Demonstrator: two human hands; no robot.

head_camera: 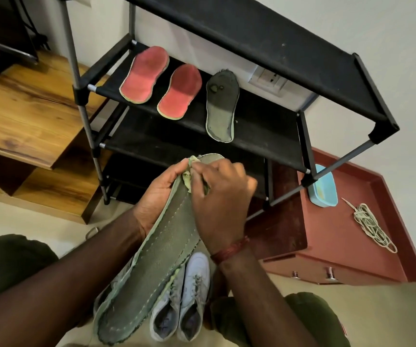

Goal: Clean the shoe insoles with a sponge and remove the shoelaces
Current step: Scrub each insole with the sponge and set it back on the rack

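My left hand (160, 194) grips a long grey-green insole (152, 266) from below, near its far end. My right hand (220, 199) pinches a small yellow-green sponge (187, 180) against the insole's upper part. Two red insoles (145, 75) (180, 91) and one grey insole (222, 106) lie on the middle shelf of the black shoe rack (264, 128). A pair of pale grey sneakers (184, 299) with laces still in them stands on the floor beneath the held insole. A coiled pale shoelace (372, 226) lies on the red cabinet top at right.
A light blue tub (323, 186) sits on the red low cabinet (339, 246) beside the rack's right legs. A wooden shelf unit (26, 116) stands to the left. My knees in dark green trousers (9, 261) flank the sneakers.
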